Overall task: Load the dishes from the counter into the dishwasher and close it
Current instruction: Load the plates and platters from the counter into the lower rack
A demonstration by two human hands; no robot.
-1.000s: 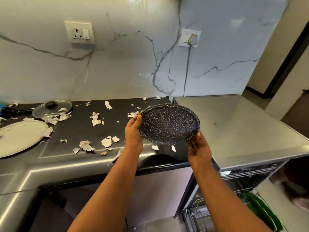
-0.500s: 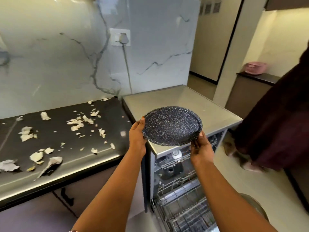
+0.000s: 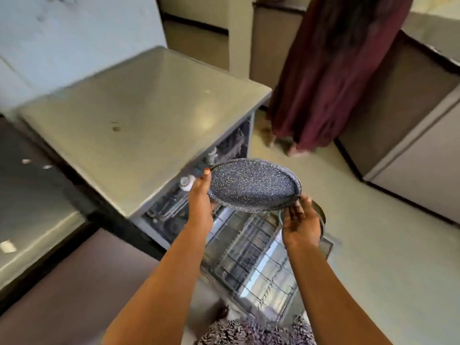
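Note:
I hold a dark speckled round plate (image 3: 251, 185) with both hands, tilted a little, in the air over the open dishwasher (image 3: 139, 125). My left hand (image 3: 200, 195) grips its left rim, thumb on the top edge. My right hand (image 3: 300, 224) holds the lower right rim from underneath, fingers curled up to the edge. Below the plate the pulled-out lower wire rack (image 3: 251, 257) shows, with a round metal dish (image 3: 321, 217) partly hidden behind my right hand. The upper rack (image 3: 174, 202) sits inside the machine.
The dishwasher's steel top is bare. The dark counter (image 3: 32, 195) runs along the left. A person in a long maroon skirt (image 3: 331, 78) stands on the floor behind the dishwasher, to the right. A grey cabinet (image 3: 410, 145) lines the far right.
I have turned right and looked down, carrying the plate from above the littered counter to above the open dishwasher's lower rack. Both hands keep their hold on the rim.

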